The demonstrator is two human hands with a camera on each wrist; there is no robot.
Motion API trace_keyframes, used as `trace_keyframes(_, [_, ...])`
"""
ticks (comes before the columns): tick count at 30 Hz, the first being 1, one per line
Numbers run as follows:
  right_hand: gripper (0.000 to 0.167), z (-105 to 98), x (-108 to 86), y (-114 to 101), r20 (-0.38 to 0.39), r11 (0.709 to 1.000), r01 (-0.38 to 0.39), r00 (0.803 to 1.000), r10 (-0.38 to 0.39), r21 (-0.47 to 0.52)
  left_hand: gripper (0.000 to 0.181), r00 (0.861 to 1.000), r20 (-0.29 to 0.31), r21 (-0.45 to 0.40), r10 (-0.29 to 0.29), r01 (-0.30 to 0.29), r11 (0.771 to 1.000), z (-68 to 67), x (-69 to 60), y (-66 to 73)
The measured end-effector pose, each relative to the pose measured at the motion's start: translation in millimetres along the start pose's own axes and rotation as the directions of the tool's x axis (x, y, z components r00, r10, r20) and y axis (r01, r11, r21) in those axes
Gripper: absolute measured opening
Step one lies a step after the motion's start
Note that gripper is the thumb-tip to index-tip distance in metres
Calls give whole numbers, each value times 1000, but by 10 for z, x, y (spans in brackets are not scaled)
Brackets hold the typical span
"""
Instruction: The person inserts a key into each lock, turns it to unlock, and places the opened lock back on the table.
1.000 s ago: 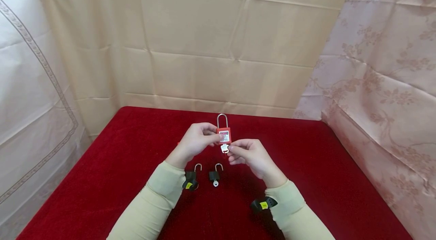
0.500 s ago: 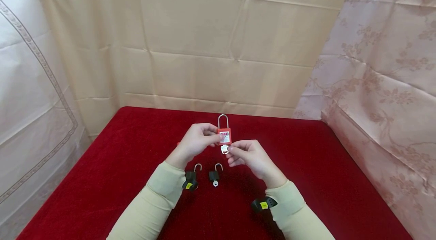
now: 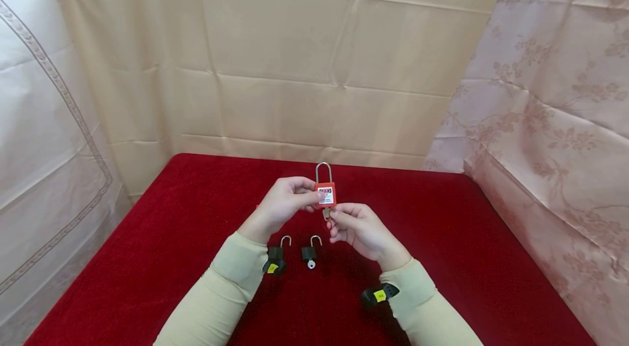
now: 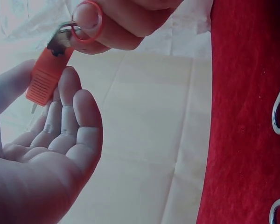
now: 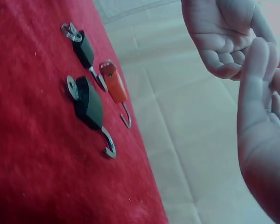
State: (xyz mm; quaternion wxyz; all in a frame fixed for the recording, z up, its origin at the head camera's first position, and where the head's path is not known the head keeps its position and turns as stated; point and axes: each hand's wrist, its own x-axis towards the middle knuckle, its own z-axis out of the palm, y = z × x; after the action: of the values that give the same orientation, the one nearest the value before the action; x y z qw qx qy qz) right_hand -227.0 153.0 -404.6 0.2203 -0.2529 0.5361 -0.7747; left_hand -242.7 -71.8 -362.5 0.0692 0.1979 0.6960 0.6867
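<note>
My left hand [image 3: 285, 201] pinches a red padlock [image 3: 330, 194] between thumb and fingers, above the table. Its long metal shackle [image 3: 323, 163] points upward, and a white label covers its front. At the padlock's underside, my right hand [image 3: 361, 228] pinches a key [image 3: 326, 214] that sits in the lock. In the left wrist view the key [image 4: 59, 43] carries a red ring [image 4: 101, 23] near the right fingertips, and the red padlock body [image 4: 45, 79] is seen from its side. The right wrist view hides most of the held padlock behind my fingers.
Two black padlocks [image 3: 308, 253] [image 3: 276, 253] with raised shackles and keys lie on the red cloth table [image 3: 196, 215]. Another red padlock [image 5: 114, 85], its shackle raised, lies beyond them, mostly hidden by my left arm in the head view. Curtains hang behind and beside.
The key has turned from its broad face to a narrower one as my right fingers twist. The padlock in my left hand has shifted slightly right and up.
</note>
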Motion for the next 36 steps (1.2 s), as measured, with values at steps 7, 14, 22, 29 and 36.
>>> trace_keyframes(7, [38, 60, 8, 31, 61, 980, -9, 998, -3, 197, 27, 1000, 17, -101, 22, -20, 995, 23, 4, 5])
trace_keyframes(14, [38, 88, 22, 99, 76, 949, -19, 997, -5, 313, 28, 999, 15, -162, 33, -31, 986, 49, 23, -38])
trace_keyframes(22, [35, 90, 21, 109, 83, 945, -5, 996, -24, 326, 26, 999, 20, -155, 39, -36, 987, 52, 13, -38])
trace_keyframes(29, [37, 79, 13, 113, 85, 946, -3, 996, -26, 325, 28, 999, 21, -153, 41, -38, 987, 60, 1, -20])
trace_keyframes(36, [35, 61, 16, 89, 52, 963, 7, 998, -22, 270, 27, 999, 9, -159, 45, -43, 986, 52, 7, -32])
